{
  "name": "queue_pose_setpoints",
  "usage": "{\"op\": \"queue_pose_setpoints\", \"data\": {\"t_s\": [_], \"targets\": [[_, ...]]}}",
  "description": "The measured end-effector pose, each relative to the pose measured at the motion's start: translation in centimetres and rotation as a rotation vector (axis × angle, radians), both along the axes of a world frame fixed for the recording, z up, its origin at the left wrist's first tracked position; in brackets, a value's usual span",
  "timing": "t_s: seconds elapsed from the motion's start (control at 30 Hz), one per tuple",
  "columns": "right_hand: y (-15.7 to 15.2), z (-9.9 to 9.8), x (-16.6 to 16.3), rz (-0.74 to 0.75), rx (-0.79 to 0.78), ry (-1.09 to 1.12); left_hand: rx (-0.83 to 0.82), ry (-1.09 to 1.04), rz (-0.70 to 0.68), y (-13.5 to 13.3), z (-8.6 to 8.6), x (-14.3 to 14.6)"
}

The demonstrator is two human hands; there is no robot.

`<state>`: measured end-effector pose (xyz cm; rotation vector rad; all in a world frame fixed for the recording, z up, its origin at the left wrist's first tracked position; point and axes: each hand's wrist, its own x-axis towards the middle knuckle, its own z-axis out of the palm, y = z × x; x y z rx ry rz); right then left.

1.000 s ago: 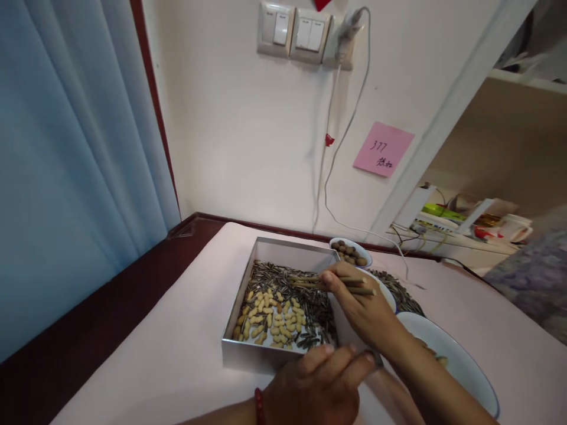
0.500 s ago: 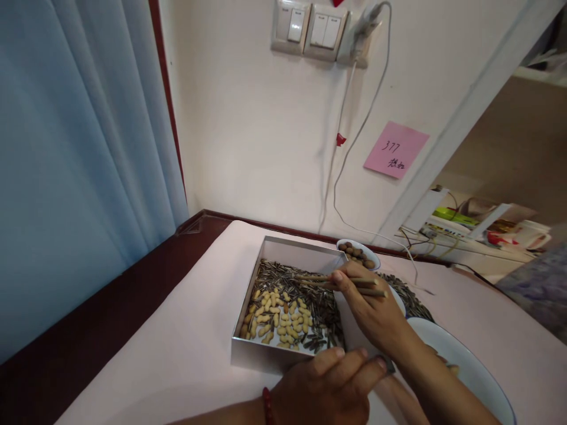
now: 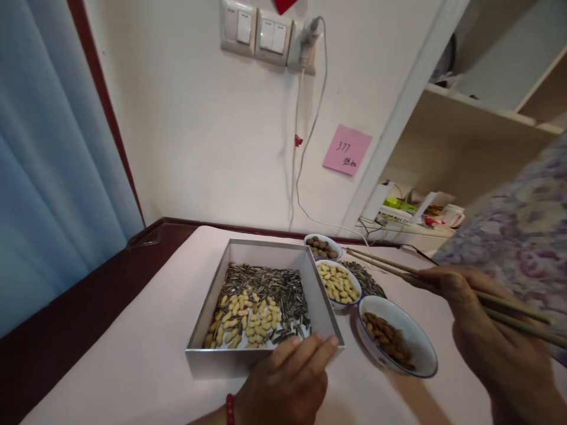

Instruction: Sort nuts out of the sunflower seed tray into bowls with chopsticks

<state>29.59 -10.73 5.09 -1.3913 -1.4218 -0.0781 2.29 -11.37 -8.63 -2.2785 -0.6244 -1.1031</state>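
My left hand grips the near rim of a silver box close to its right corner, fingers curled over the edge. Inside the box lie striped sunflower seeds and unshelled peanuts. My right hand is closed around a pair of wooden chopsticks. Their tips point left, over the area of a loose heap of sunflower seeds, and nothing shows between them. Nearest that hand stands a bowl of brown almond-like nuts.
Right of the box, a bowl holds peanuts; behind it, another bowl holds round brown nuts. A white cable hangs down the wall to the table. A blue curtain is at left, shelves at right.
My right hand has drawn the chopsticks out of the box, rightward past the bowls. My left hand stays at the box's near edge. The view has shifted right.
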Motion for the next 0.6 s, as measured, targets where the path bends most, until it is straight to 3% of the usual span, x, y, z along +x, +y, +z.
{"op": "queue_pose_setpoints", "data": {"t_s": [0.1, 0.33, 0.6], "targets": [[-0.2, -0.5, 2.1, -0.127, -0.056, 0.071, 0.016, 0.009, -0.01, 0.2, 0.0, -0.2], [-0.1, -1.2, 2.6, -0.129, -0.062, 0.117, 0.004, 0.007, 0.001, 0.2, 0.2, -0.2], [1.3, -1.1, -3.0, 0.225, -0.031, 0.013, 0.034, 0.006, 0.011, 0.3, -0.5, 0.0]]}}
